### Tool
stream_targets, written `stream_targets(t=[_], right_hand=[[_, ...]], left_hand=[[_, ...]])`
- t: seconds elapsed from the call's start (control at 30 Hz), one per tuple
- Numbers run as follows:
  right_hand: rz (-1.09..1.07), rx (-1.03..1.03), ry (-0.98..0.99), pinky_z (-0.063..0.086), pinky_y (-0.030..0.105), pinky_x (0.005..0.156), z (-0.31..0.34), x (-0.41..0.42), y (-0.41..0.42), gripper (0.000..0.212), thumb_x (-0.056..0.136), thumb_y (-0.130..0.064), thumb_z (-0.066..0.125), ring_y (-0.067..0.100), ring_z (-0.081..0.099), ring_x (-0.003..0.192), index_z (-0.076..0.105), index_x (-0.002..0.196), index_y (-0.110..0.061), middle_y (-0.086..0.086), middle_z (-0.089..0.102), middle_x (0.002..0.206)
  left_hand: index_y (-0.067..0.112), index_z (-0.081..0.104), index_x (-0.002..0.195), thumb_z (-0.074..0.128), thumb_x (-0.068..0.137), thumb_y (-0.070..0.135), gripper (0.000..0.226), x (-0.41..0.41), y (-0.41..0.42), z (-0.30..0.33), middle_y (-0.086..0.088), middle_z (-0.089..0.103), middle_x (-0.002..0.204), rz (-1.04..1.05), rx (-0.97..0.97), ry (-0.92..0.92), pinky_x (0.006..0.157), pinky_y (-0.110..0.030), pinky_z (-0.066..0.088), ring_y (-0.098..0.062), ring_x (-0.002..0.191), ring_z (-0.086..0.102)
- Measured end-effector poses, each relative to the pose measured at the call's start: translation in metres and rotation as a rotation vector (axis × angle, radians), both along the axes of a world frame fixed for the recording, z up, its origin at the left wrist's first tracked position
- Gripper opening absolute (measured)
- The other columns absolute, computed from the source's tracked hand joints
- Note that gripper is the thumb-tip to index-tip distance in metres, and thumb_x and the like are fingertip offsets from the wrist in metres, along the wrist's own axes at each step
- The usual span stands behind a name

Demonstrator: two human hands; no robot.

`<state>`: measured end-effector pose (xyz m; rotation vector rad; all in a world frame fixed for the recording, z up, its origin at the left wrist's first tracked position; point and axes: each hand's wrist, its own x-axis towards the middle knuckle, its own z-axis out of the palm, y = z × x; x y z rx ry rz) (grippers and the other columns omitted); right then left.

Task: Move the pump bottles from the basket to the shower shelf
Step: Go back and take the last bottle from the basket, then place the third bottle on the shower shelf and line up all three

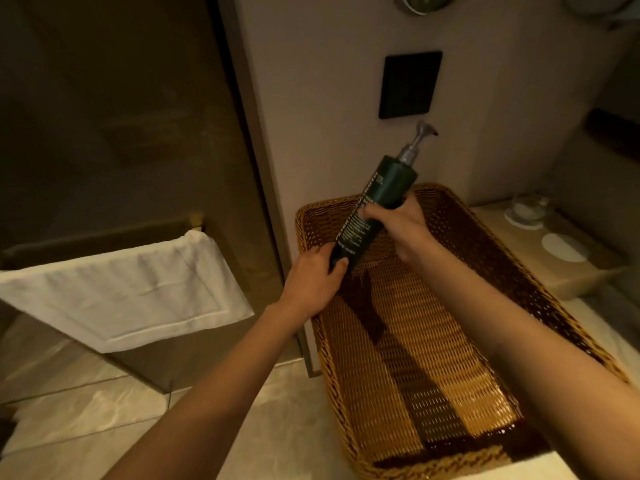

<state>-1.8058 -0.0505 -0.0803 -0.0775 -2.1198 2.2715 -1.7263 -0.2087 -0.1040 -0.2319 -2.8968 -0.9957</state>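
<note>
Dim, warm bathroom light falls over a pale stone worktop (pixel 304 441) where I see a long wicker basket (pixel 433 341) running from six o'clock up toward one o'clock. Above its far end I hold a dark green pump bottle (pixel 377 202), tilted so the silver pump head (pixel 420 135) points to one o'clock and the base to seven o'clock, clear of the basket floor. My left hand (pixel 311 282) grips the base, its fingers (pixel 337 266) curled round the bottom edge. My right hand (pixel 398 223) grasps the middle of the bottle from the right, fingers wrapped across the printed label. Both forearms come in from the bottom of the view. I see no other bottle inside the basket, only shadows on the weave.

Behind the bottle, at twelve o'clock, a black rectangular wall plate (pixel 409 84) sits on the beige wall. At nine o'clock a white towel (pixel 121 289) hangs over a rail on a dark glass panel. At three o'clock, beyond the basket's right rim, a raised ledge (pixel 554 271) carries a clear glass (pixel 528 207) on a white round coaster and a second, bare coaster (pixel 564 247) nearer to me.
</note>
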Motion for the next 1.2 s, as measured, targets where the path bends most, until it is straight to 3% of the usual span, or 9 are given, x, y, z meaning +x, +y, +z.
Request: stream_targets(t=[0.1, 0.27, 0.37, 0.67, 0.73, 0.9, 1.03, 1.2], right_hand=[[0.037, 0.057, 0.131, 0.047, 0.018, 0.072, 0.037, 0.02, -0.008, 0.073, 0.063, -0.011, 0.081, 0.007, 0.06, 0.098, 0.044, 0.125, -0.02, -0.004, 0.06, 0.109], [0.099, 0.098, 0.24, 0.046, 0.017, 0.073, 0.064, 0.053, -0.029, 0.076, 0.065, -0.011, 0.081, 0.002, 0.058, 0.098, 0.039, 0.127, -0.025, -0.011, 0.057, 0.109], [0.153, 0.106, 0.247, 0.045, 0.017, 0.075, 0.067, 0.069, -0.048, 0.079, 0.066, -0.01, 0.082, 0.0, 0.057, 0.098, 0.039, 0.13, -0.025, -0.014, 0.057, 0.109], [0.423, 0.215, 0.2, 0.043, 0.014, 0.072, 0.025, 0.127, -0.187, 0.074, 0.058, -0.014, 0.087, -0.008, 0.055, 0.091, 0.045, 0.113, -0.039, -0.023, 0.056, 0.101], [0.506, 0.22, 0.152, 0.042, 0.014, 0.07, 0.002, 0.146, -0.23, 0.072, 0.057, -0.012, 0.088, -0.009, 0.053, 0.089, 0.043, 0.104, -0.043, -0.024, 0.055, 0.098], [0.671, 0.222, 0.067, 0.04, 0.012, 0.068, -0.047, 0.205, -0.339, 0.072, 0.059, -0.015, 0.087, -0.009, 0.051, 0.087, 0.043, 0.113, -0.033, -0.028, 0.051, 0.097], [0.769, 0.219, 0.04, 0.039, 0.012, 0.067, -0.065, 0.246, -0.423, 0.07, 0.059, -0.014, 0.087, -0.007, 0.052, 0.085, 0.042, 0.108, -0.035, -0.028, 0.051, 0.095], [0.919, 0.196, 0.082, 0.041, 0.011, 0.065, -0.059, 0.278, -0.524, 0.072, 0.057, -0.015, 0.088, -0.007, 0.053, 0.086, 0.043, 0.11, -0.034, -0.028, 0.053, 0.096]], left_hand=[[0.018, 0.045, 0.135, 0.043, 0.097, 0.034, 0.041, 0.008, -0.001, 0.016, 0.001, 0.06, 0.111, 0.112, 0.389, -0.121, 0.065, -0.009, 0.042, -0.003, 0.087, 0.055], [0.015, 0.057, 0.118, 0.047, 0.095, 0.027, 0.028, 0.029, -0.031, 0.04, -0.007, 0.071, 0.103, 0.261, 1.265, -0.456, 0.084, -0.029, 0.05, -0.014, 0.092, 0.067], [0.008, 0.056, 0.119, 0.048, 0.094, 0.026, 0.032, 0.046, -0.063, 0.041, -0.015, 0.065, 0.115, 0.305, 1.54, -0.596, 0.085, -0.035, 0.052, -0.026, 0.104, 0.064], [0.0, 0.058, 0.107, 0.047, 0.093, 0.023, 0.029, 0.14, -0.181, -0.005, -0.022, 0.066, 0.106, 0.578, 1.72, -0.659, 0.079, -0.043, 0.056, -0.032, 0.095, 0.065], [-0.002, 0.057, 0.112, 0.046, 0.092, 0.021, 0.032, 0.172, -0.217, -0.024, -0.023, 0.062, 0.115, 0.682, 1.803, -0.648, 0.088, -0.044, 0.053, -0.034, 0.101, 0.062], [-0.002, 0.049, 0.129, 0.045, 0.092, 0.016, 0.042, 0.252, -0.303, -0.059, -0.022, 0.056, 0.131, 0.988, 1.947, -0.555, 0.099, -0.044, 0.044, -0.034, 0.121, 0.054], [-0.002, 0.051, 0.12, 0.043, 0.094, 0.017, 0.033, 0.311, -0.365, -0.068, -0.024, 0.06, 0.115, 1.109, 1.966, -0.453, 0.099, -0.043, 0.043, -0.035, 0.109, 0.059], [-0.001, 0.053, 0.115, 0.039, 0.095, 0.018, 0.031, 0.358, -0.439, -0.054, -0.022, 0.059, 0.118, 1.205, 1.989, -0.26, 0.099, -0.042, 0.042, -0.033, 0.118, 0.054]])
